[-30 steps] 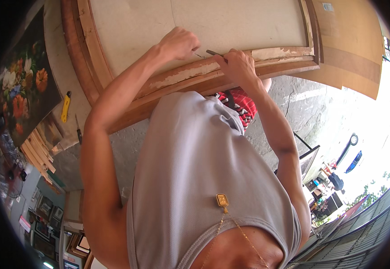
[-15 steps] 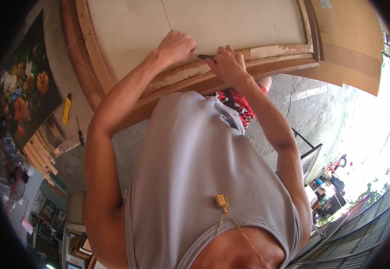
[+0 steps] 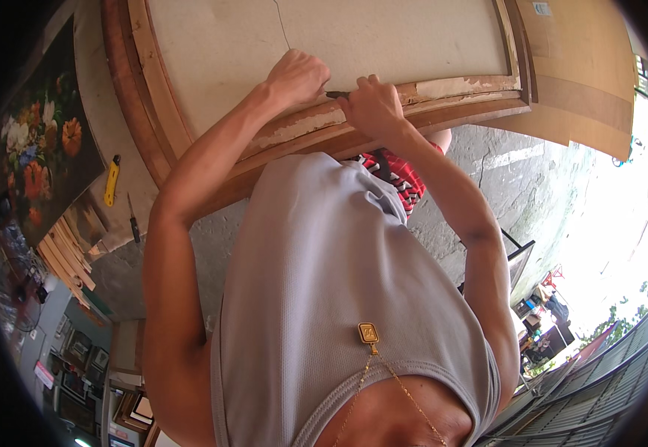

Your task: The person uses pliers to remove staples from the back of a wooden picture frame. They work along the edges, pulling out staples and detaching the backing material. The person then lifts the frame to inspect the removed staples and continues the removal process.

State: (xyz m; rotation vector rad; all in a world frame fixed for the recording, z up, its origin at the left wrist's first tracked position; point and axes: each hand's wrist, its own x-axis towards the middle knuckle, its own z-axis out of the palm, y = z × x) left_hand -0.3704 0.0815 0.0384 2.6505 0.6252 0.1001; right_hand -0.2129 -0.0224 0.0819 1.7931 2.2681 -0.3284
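Observation:
My left hand (image 3: 300, 76) is closed just above the lower rail of a wooden frame (image 3: 450, 91) with flaking pale patches, around a beige backing board (image 3: 383, 37); what its fingers hold is hidden. Close to its right, my right hand (image 3: 375, 104) grips a dark slim tool (image 3: 337, 94), whose end reaches toward the left fingers. The tool's exact kind is hard to tell. A thin dark line (image 3: 283, 26), possibly wire or a crack, runs down the board toward my left hand.
A yellow utility knife (image 3: 112, 181), a screwdriver-like tool (image 3: 134, 223) and a flower painting (image 3: 41, 141) lie at left, with wooden strips (image 3: 63, 261) below. Brown sheets (image 3: 577, 74) extend at right. A framed piece (image 3: 518, 264) stands lower right on concrete ground (image 3: 488, 186).
My right hand and its tool have moved a little left and up, closer to my left hand. My left hand has shifted slightly, still closed.

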